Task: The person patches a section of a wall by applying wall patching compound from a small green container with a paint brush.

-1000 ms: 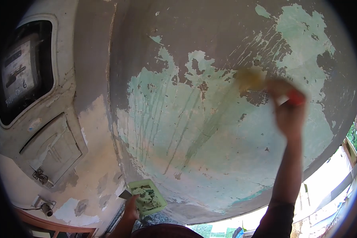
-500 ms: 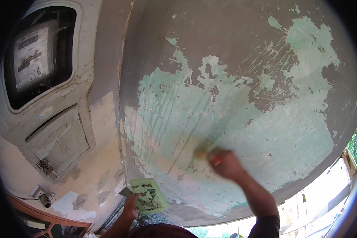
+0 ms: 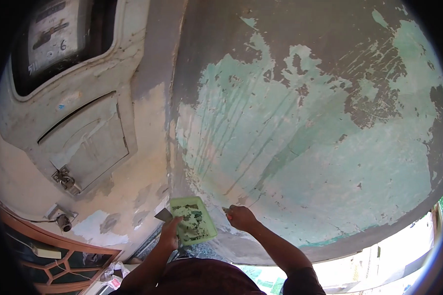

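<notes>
At the lower middle, my left hand (image 3: 169,233) grips the near left side of a shallow light-green plastic tray (image 3: 213,232). The tray holds dark wet scraps and flakes. A flat metal scraper blade (image 3: 163,215) juts out to the left from the same hand. To the right of the tray, my right hand (image 3: 242,218) is closed round a small tool, seemingly a paintbrush (image 3: 226,210) with a red-orange handle. Only its tip shows clear of my fingers. Facing me is a wall (image 3: 280,147) with patchy pale-green paint, wet streaks and bare grey areas.
An electricity meter box (image 3: 91,142) with a padlocked flap juts from the left wall. Below it are a pipe stub (image 3: 64,223) and a wooden-framed window or door (image 3: 59,268). White bags (image 3: 114,273) lie low at the left. Bright daylight comes from the lower right.
My right hand has come down and left, off the middle of the green wall to beside the tray. The view has shifted, and my left hand still holds the tray and scraper.
</notes>
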A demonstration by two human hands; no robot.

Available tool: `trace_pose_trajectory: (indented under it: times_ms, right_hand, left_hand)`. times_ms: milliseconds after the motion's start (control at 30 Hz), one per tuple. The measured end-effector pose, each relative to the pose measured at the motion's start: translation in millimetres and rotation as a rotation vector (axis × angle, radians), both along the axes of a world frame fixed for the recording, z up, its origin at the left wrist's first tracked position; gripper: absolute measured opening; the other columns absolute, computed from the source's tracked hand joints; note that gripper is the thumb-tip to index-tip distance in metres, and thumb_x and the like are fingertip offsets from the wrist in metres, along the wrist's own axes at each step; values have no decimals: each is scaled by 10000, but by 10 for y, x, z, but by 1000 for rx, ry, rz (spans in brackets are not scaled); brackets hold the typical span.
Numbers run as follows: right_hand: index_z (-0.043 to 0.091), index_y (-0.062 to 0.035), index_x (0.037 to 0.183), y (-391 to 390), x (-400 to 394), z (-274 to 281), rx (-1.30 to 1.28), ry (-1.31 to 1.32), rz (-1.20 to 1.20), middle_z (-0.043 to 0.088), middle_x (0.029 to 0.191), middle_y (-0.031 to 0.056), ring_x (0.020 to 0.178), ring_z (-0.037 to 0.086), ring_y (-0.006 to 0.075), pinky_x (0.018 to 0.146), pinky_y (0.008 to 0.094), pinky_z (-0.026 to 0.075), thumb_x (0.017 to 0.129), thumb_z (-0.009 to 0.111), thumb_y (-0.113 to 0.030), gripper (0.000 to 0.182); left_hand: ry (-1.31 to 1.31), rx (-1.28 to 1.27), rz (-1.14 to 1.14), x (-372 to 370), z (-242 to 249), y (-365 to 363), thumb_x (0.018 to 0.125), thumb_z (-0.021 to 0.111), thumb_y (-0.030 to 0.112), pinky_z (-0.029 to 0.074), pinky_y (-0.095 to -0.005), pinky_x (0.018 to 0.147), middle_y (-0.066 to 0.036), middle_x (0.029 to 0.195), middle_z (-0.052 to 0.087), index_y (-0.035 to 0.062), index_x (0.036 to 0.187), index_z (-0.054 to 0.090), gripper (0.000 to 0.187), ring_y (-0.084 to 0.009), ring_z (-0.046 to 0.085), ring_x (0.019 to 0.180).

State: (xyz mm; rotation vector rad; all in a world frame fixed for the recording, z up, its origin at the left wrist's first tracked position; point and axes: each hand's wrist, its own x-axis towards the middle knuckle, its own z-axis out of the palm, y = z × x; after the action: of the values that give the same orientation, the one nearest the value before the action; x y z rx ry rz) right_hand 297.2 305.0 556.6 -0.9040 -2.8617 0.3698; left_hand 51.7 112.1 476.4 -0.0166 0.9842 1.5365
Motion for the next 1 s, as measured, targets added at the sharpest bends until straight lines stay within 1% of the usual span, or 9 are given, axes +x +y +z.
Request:
trace_pose_trajectory:
  times_ms: [100,133,233,400,467,567,700,933,1000]
  right_hand:
    - [696,-82,1041,237,-96,350,57,143,-61,671,967,170,917,675,375,801,481,549,921,615,-166,167]
    - [679,-161,1306,336,-117,763,224,252,14,665,893,144,862,677,352,775,465,553,955,589,-111,366]
    - [652,-102,903,443,-89,2356,568,434,84,655,860,138,833,670,345,729,445,549,815,719,-40,127]
    - [684,41,976,30,37,3950,1247,1074,-119,725,982,135,870,703,258,800,356,567,912,665,85,81]
    - [685,-2,950,105,40,3676,956,1322,-216,711,929,110,843,693,242,749,340,559,925,676,42,51]
    - [655,-108,870,368,-70,2416,837,563,-210,650,822,73,759,666,263,651,372,530,826,708,-44,94]
    - [670,-93,913,139,-159,1513,328,32,53,653,843,126,772,678,331,704,461,567,834,672,-104,79]
    - [642,-70,852,-187,716,3072,1142,944,-274,648,788,85,710,660,261,609,363,528,941,646,-61,89]
    - [642,-38,844,-200,888,2657,1060,861,-326,635,789,76,716,633,227,639,332,515,982,606,-51,143]
  left_hand:
    - [-17,5,0,-39,81,-90,954,661,249,597,-559,890,-148,1153,701,13,1271,613,398,-332,716,1036]
    - [-19,-3,22,-57,43,-104,952,669,240,604,-540,849,-136,1116,699,13,1249,623,376,-317,716,987]
    - [-13,-37,52,-69,-33,-103,950,683,222,616,-495,770,-116,1047,695,12,1205,643,333,-287,718,891]
    - [-6,80,39,8,163,-107,954,678,226,614,-453,785,-131,1052,699,-1,1203,642,339,-283,720,892]
    - [163,142,32,105,137,-98,956,674,228,613,-441,788,-133,1046,700,-5,1204,639,342,-283,721,892]
    - [70,93,8,111,105,-44,958,671,228,613,-439,782,-133,1044,703,-8,1204,637,343,-284,725,889]
    - [-3,38,-4,123,248,-65,951,675,211,618,-455,777,-132,1045,706,-8,1199,640,333,-288,729,890]
    - [-40,2,21,-7,6,28,938,679,191,623,-482,784,-133,1046,705,2,1193,644,319,-302,727,885]
    - [-43,-3,29,-13,-15,61,936,682,193,623,-483,782,-133,1047,705,6,1193,645,320,-303,726,883]
